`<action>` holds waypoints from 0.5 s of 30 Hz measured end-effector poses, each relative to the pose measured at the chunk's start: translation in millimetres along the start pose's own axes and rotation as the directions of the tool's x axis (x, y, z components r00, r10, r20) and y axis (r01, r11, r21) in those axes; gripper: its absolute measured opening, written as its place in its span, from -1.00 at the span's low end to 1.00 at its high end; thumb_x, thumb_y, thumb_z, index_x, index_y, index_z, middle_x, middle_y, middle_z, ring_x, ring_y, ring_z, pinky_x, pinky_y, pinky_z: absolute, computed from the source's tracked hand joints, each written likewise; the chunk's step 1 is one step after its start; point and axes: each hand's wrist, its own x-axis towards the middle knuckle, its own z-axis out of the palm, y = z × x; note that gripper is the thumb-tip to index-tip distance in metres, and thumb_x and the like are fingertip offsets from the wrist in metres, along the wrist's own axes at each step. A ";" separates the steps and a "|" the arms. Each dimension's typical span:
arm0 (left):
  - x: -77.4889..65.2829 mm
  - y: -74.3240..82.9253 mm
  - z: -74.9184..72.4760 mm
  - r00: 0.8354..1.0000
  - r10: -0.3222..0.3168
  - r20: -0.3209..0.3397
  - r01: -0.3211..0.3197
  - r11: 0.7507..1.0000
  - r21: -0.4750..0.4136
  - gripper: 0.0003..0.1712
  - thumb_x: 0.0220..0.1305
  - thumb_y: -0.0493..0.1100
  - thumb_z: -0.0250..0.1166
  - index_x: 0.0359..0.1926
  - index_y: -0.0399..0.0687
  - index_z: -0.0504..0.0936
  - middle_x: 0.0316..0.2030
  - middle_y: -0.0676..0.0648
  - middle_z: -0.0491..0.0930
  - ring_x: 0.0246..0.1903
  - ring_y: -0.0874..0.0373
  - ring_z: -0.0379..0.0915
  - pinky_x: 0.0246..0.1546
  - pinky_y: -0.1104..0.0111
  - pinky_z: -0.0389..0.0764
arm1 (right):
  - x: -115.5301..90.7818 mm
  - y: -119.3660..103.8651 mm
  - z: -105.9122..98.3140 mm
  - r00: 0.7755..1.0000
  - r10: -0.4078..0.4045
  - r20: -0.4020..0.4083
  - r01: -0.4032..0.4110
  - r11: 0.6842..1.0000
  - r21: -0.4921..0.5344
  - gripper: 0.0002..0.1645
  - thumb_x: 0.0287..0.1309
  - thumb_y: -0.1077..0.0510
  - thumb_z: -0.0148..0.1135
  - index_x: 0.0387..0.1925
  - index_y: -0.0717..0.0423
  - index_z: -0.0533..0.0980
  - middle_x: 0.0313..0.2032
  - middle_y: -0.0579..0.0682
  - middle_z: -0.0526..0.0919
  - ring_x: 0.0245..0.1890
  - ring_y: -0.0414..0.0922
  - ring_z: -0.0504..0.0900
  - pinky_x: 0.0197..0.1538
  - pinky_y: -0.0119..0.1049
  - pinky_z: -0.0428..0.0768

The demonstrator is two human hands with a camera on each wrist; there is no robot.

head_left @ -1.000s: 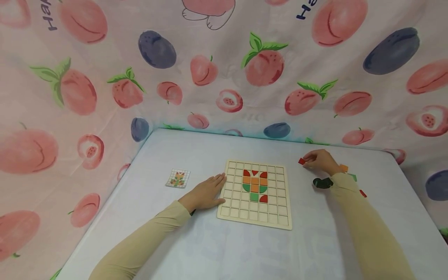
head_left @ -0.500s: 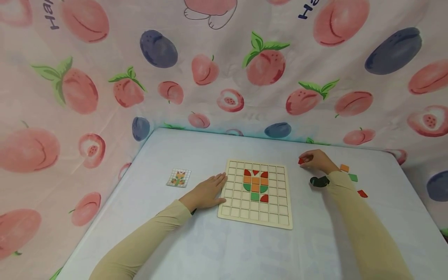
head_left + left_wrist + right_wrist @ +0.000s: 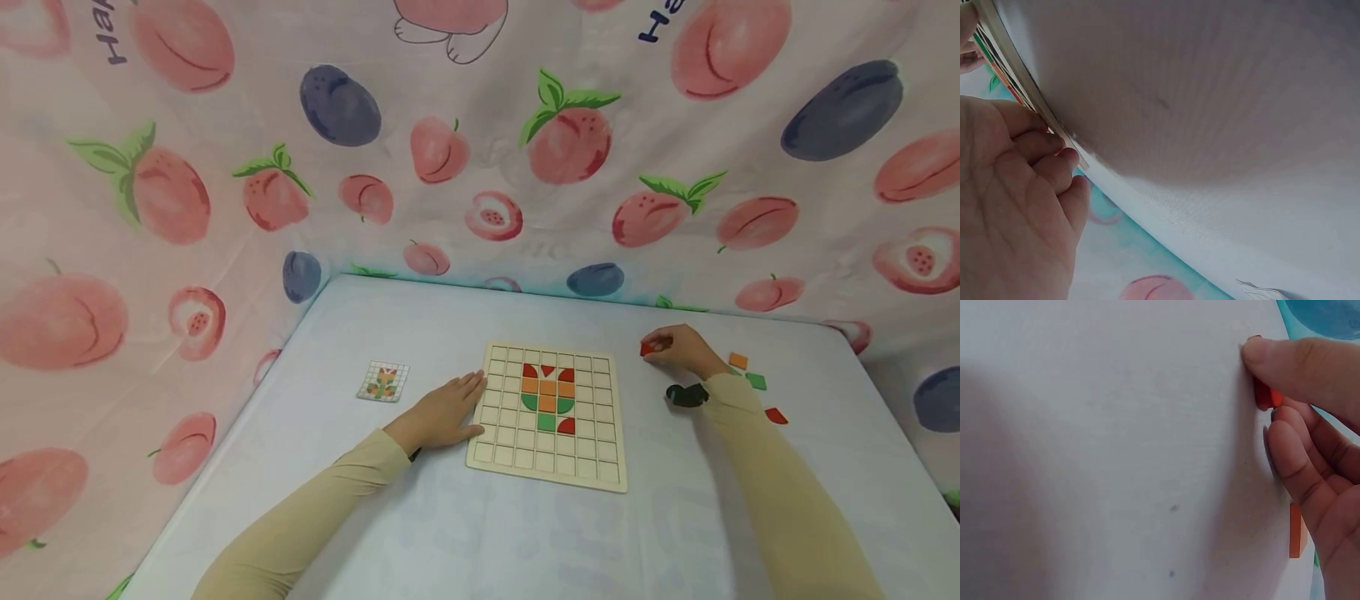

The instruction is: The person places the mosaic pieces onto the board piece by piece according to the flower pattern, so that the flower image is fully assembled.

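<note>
Multicoloured tile pattern (image 3: 547, 388) is looking part-done on pale wooden grid board (image 3: 592, 464)
Right hand (image 3: 682, 348) is pinching red tile (image 3: 1262, 395); left hand (image 3: 438, 414), fingers outstretched, is touching board; loose coloured tiles (image 3: 756, 381) are remaining.

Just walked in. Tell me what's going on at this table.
Coloured-tile work is under way. The person's left grip rests at the left edge of a gridded board, which carries red, orange and green tiles. The right grip pinches a red piece off to the board's right. Loose orange, green and red pieces lie farther right, and a patterned card lies left of the board.
</note>
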 end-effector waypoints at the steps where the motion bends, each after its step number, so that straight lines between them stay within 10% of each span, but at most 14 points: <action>1: 0.0 0.0 0.3 1.000 0.000 -0.003 0.000 1.000 -0.003 -0.07 0.35 0.27 -0.03 0.46 -0.23 -0.10 0.48 -0.16 -0.13 0.47 0.02 -0.18 0.47 0.22 0.01 | -0.1 0.7 0.4 1.000 0.006 -0.001 -0.006 1.000 -0.003 -0.60 0.03 0.20 0.35 -0.09 0.34 0.57 -0.28 0.17 0.64 -0.27 -0.04 0.55 -0.17 -0.26 0.54; 15: 1.6 -1.6 3.1 1.000 -0.008 -0.003 0.008 1.000 -0.001 -0.06 0.34 0.28 -0.03 0.46 -0.21 -0.10 0.48 -0.15 -0.13 0.48 0.04 -0.19 0.47 0.23 0.01 | -4.1 -1.9 3.5 0.999 0.018 -0.043 -0.018 1.000 0.004 -0.65 0.01 0.24 0.35 -0.15 0.35 0.58 -0.33 0.17 0.64 -0.31 -0.05 0.53 -0.25 -0.36 0.49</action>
